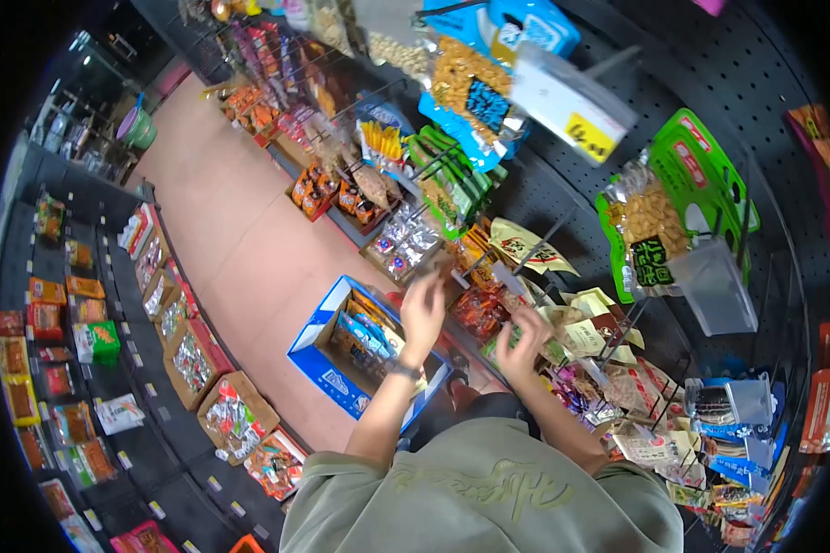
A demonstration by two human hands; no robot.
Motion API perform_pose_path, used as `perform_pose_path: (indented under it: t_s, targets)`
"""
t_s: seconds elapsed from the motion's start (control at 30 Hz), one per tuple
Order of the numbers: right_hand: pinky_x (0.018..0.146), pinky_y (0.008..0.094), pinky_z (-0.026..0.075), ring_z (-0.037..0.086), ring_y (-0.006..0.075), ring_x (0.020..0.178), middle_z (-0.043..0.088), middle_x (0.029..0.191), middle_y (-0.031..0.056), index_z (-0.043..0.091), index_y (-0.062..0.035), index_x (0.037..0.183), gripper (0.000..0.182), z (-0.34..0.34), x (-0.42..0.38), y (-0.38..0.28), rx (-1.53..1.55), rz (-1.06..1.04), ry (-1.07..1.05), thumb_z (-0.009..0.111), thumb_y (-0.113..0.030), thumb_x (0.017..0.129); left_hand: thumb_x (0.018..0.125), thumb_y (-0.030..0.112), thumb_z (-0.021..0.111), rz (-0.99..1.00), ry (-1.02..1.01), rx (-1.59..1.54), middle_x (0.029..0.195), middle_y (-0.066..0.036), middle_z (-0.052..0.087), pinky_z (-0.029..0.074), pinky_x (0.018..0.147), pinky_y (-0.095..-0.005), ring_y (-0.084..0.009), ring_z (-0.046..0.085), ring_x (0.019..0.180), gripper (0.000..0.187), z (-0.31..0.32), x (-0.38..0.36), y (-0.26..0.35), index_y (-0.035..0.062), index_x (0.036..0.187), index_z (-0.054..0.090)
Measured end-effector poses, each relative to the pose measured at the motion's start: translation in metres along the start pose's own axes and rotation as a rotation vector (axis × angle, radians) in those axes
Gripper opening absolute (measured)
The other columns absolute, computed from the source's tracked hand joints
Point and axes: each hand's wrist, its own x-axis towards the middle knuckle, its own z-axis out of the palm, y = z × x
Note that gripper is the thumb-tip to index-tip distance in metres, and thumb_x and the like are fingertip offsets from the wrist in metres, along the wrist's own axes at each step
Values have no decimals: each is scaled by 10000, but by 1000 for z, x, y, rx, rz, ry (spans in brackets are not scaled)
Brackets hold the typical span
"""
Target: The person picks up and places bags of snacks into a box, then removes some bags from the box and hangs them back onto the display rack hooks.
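My left hand (422, 315), with a dark band on its wrist, reaches over the lower display beside the blue open-topped carton (330, 385). Its fingertips are smeared by motion, close to silver packets (406, 238), and I cannot tell whether they hold anything. Inside the carton lie blue snack packets (367, 336) and orange ones. My right hand (523, 343) is raised with thumb and fingers bent and apart, nothing visible between them. It is nearest the red-brown packets (478, 313) and the cream-coloured bags (586, 323) on hooks.
A black pegboard rack on the right carries a blue nut bag (470, 83), a green nut bag (650, 217) and a price tag holder (572, 106). Metal hooks jut toward me. Across the pink floor (240, 212) stands another shelf with boxed snacks (194, 364). A pail (136, 129) stands farther off.
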Motion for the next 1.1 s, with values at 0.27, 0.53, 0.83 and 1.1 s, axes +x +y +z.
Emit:
perform_pose_path:
  t_s: [0.27, 0.53, 0.83, 1.1]
  targets:
    - [677, 387, 476, 585, 335, 763, 586, 834, 173, 524, -13, 928, 163, 39, -46, -72, 529, -81, -839, 528, 3, 766, 633, -37, 541, 135, -277, 470, 1116, -98, 530, 419, 854, -385, -312, 520, 970, 422, -82, -93, -47, 78, 1039, 544]
    - [729, 445, 484, 589, 401, 822, 577, 825, 276, 386, 88, 1018, 375, 116, -97, -90, 18, 178, -1178, 564, -61, 723, 701, 14, 543, -91, -351, 661, 1220, -126, 458, 350, 950, -396, -293, 426, 1144, 524, -81, -117, -113, 100, 1209, 452]
    - [740, 413, 509, 622, 323, 886, 637, 912, 193, 651, -13, 855, 164, 161, -115, -75, -182, 377, -1476, 562, -106, 753, 754, 123, 520, -10, -445, 827, 1265, -145, 429, 278, 1013, -418, -303, 355, 1216, 219, -86, -94, -136, 155, 939, 634]
    - [682, 444, 495, 625, 346, 775, 635, 761, 179, 659, -80, 780, 141, 137, -111, -89, -45, 223, -1398, 551, -147, 718, 723, 141, 548, 131, -500, 907, 1160, -81, 529, 269, 1012, -459, -298, 410, 1159, 103, -126, -74, -105, 133, 751, 647]
